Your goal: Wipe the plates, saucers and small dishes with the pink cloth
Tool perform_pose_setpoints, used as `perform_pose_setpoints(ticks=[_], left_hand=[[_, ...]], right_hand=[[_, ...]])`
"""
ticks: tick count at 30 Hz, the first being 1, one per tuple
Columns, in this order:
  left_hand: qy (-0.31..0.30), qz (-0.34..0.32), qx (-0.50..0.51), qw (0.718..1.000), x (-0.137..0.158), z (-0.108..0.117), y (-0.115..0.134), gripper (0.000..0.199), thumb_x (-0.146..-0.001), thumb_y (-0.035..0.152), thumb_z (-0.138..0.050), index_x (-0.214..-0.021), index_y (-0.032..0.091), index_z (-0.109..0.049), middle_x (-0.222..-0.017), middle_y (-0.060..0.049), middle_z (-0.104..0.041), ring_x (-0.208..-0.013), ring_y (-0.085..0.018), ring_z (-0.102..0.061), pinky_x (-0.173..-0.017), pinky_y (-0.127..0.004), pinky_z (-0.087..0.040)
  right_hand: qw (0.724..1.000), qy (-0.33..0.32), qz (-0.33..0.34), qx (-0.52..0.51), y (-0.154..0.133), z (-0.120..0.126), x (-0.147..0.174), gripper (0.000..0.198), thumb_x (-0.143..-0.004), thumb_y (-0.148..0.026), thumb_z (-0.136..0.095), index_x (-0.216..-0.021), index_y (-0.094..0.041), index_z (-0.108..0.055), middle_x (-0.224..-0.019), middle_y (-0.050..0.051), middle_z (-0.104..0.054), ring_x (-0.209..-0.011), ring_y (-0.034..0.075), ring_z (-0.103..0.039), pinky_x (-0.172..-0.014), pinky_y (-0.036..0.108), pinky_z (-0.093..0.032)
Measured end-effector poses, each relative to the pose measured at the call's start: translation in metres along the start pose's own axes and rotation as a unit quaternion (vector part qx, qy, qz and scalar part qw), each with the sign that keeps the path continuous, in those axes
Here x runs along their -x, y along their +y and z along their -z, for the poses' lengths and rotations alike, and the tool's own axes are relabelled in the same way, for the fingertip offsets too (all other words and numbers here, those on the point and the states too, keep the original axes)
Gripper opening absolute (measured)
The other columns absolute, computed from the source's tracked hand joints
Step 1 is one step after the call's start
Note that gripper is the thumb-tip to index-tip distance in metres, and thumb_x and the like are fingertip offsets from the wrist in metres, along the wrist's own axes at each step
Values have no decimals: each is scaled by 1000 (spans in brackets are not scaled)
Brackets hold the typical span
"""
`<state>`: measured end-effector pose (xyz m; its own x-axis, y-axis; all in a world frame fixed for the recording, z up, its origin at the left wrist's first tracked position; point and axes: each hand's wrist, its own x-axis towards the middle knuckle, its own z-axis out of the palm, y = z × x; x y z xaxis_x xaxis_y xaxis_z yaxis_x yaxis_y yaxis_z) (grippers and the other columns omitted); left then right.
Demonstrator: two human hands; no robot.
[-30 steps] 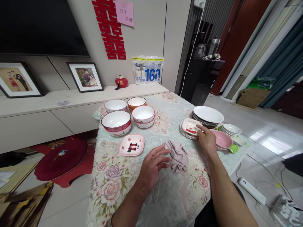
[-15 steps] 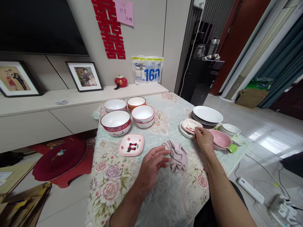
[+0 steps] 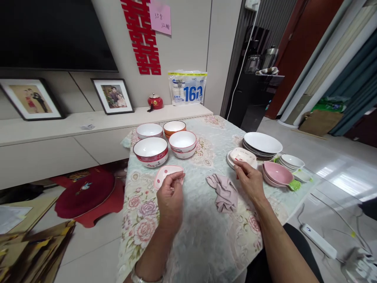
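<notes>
My left hand [image 3: 170, 200] is over the near right part of a pink-rimmed square dish [image 3: 162, 173], hiding much of it. Its fingers are loosely bent, with no clear grip on the rim. My right hand [image 3: 249, 181] is in front of a cream square dish [image 3: 244, 155] stacked on small white plates [image 3: 230, 160]. The fingers of that hand are curled together, and nothing shows in them; contact with the dish is unclear. Between the hands a crumpled mauve cloth [image 3: 225, 194] rests on the flowered tablecloth [image 3: 200, 232].
Stacked bowls [image 3: 150, 148] stand at the table's back left. At the right are large white plates [image 3: 263, 142], pink bowls [image 3: 277, 173] with a green handle, and small white bowls [image 3: 292, 161]. A red stool [image 3: 88, 192] stands left of the table.
My left hand has moved left from beside the cloth to over the pink-rimmed dish. My right hand has drawn slightly back from the cream dish. The view has shifted a little.
</notes>
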<state>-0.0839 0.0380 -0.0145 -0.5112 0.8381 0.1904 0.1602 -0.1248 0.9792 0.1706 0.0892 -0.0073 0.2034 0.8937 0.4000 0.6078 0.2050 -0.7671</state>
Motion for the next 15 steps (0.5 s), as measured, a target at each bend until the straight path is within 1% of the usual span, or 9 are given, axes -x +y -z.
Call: perform_pose_setpoints(ticks=[2, 5, 7, 9, 11, 13, 15], left_hand=[[35, -42, -94, 994, -9, 9, -3, 25, -83, 20, -52, -97, 24, -72, -103, -5, -73, -94, -21, -65, -86, -34, -48], [58, -93, -220, 969, -19, 18, -4, 29, -80, 12, -50, -95, 24, -71, -103, -5, -72, -107, -25, -60, -97, -41, -44], [70, -101, -259, 958, -21, 21, -2, 30, -78, 8, -49, -93, 24, -71, -109, -6, -72, -114, -27, -56, -104, -46, -38], [74, -85, -301, 947, -22, 22, 0, 30, -80, 9, -50, -96, 24, -70, -119, -6, -68, -122, -30, -51, -108, -52, -34], [58, -38, -326, 943, -24, 23, -1, 31, -80, 11, -54, -105, 23, -69, -133, -10, -60, -129, -33, -45, -109, -56, -32], [36, 10, -323, 946, -26, 23, -4, 37, -78, 13, -59, -114, 19, -65, -140, -16, -51, -131, -36, -44, -108, -57, -34], [24, 31, -310, 950, -30, 23, -10, 44, -78, 15, -60, -123, 15, -60, -137, -19, -52, -127, -33, -50, -106, -52, -39]], right_hand=[[999, -37, 13, 8, -3, -5, 4, 43, -85, -47, -54, -103, -15, -75, -56, -1, -60, -54, 17, -55, -61, 30, -42], [997, -75, 18, 26, -3, -10, 5, 42, -85, -48, -54, -103, -16, -75, -56, -1, -59, -52, 17, -52, -57, 30, -40], [994, -97, 21, 38, -2, -11, 5, 42, -85, -49, -54, -103, -17, -75, -56, -1, -59, -52, 17, -52, -56, 30, -40], [991, -122, 32, 47, -2, -11, 4, 42, -86, -50, -55, -103, -17, -75, -64, 2, -64, -59, 18, -57, -61, 32, -43], [986, -152, 53, 52, -2, -12, 4, 42, -87, -51, -55, -103, -17, -75, -80, 6, -69, -73, 21, -62, -70, 34, -45], [979, -182, 69, 57, -3, -12, 4, 44, -88, -53, -54, -104, -17, -75, -92, 9, -70, -84, 24, -63, -75, 36, -46], [972, -212, 74, 60, -5, -12, 5, 47, -90, -55, -52, -109, -17, -73, -98, 11, -69, -89, 25, -63, -77, 36, -47]])
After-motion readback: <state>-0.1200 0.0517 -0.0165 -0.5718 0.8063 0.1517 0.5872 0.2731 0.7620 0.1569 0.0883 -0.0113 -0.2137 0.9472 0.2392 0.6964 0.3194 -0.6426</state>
